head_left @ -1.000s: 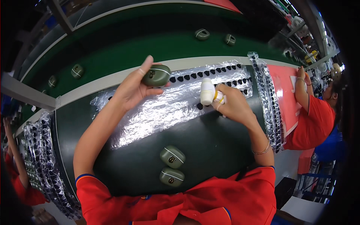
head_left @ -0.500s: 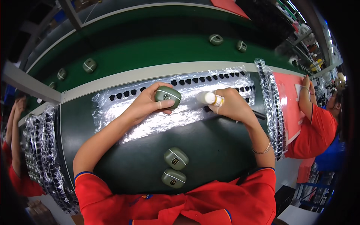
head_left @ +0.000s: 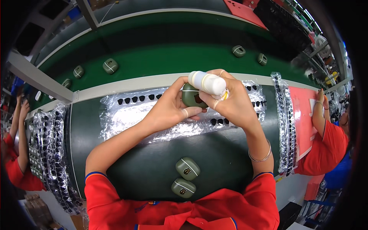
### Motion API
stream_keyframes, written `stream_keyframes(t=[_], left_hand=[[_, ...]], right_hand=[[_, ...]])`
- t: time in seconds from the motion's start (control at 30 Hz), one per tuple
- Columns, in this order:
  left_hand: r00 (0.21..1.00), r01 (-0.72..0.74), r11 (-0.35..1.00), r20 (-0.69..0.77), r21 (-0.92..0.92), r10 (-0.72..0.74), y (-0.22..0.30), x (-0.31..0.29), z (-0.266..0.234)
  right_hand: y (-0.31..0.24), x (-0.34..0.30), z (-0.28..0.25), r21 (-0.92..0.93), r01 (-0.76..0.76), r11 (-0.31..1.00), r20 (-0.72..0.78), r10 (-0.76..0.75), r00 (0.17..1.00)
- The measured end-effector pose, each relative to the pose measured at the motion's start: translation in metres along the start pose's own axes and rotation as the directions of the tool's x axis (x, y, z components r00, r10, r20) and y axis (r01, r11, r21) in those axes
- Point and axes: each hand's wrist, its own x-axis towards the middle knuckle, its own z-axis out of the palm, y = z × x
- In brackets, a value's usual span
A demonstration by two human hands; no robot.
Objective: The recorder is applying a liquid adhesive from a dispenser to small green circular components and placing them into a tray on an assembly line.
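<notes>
My left hand [head_left: 168, 109] is closed round a rounded olive-green case [head_left: 189, 100] with a white band, held up over the clear plastic sheet [head_left: 126, 122]. From the right, my right hand [head_left: 235, 101] grips a white bottle [head_left: 209, 82] with a wide white end, tilted right over the case. Whether bottle and case touch, I cannot tell, since the bottle and fingers hide part of the case. Black small pieces [head_left: 134, 99] lie in rows on the sheet. Nearer to me, two more green cases [head_left: 188, 168] with white bands and dark emblems rest on the dark table.
Beyond a pale rail [head_left: 153, 81] runs a green belt [head_left: 161, 57] carrying several green cases [head_left: 110, 66]. Strips of wrapped black pieces [head_left: 283, 126] border the table at right and left. Co-workers in red [head_left: 324, 143] sit on both sides; a red mat [head_left: 303, 119] lies at right.
My right hand has brought the bottle leftward, from beside the case to over it. My left hand and the case have moved right. The whole view has shifted slightly.
</notes>
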Motion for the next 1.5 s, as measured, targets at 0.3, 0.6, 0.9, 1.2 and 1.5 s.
stream_keyframes(t=[0.3, 0.6, 0.9, 1.2, 1.5], left_hand=[[1.0, 0.02, 0.999, 0.006, 0.033, -0.02, 0.001, 0.002, -0.002], [0.998, -0.049, 0.999, -0.035, 0.016, 0.05, 0.003, 0.003, -0.011], [0.999, -0.028, 0.999, -0.033, -0.025, 0.027, 0.0, 0.008, -0.015], [0.893, 0.022, 0.456, -0.222, 0.89, 0.391, -0.02, 0.1, -0.069], [0.751, 0.541, -0.062, -0.449, 0.839, 0.484, -0.012, 0.09, -0.152]], right_hand=[[0.001, -0.004, 0.001, -0.042, 0.031, 0.999, -0.001, -0.031, 1.0], [-0.011, -0.016, -0.004, -0.013, 0.291, 0.957, -0.13, -0.29, 0.948], [0.0, -0.009, -0.005, -0.074, 0.252, 0.965, 0.007, -0.252, 0.968], [0.011, -0.002, -0.042, -0.232, -0.077, 0.97, -0.129, 0.048, 0.991], [0.032, 0.011, -0.066, -0.329, -0.386, 0.862, -0.009, 0.406, 0.914]])
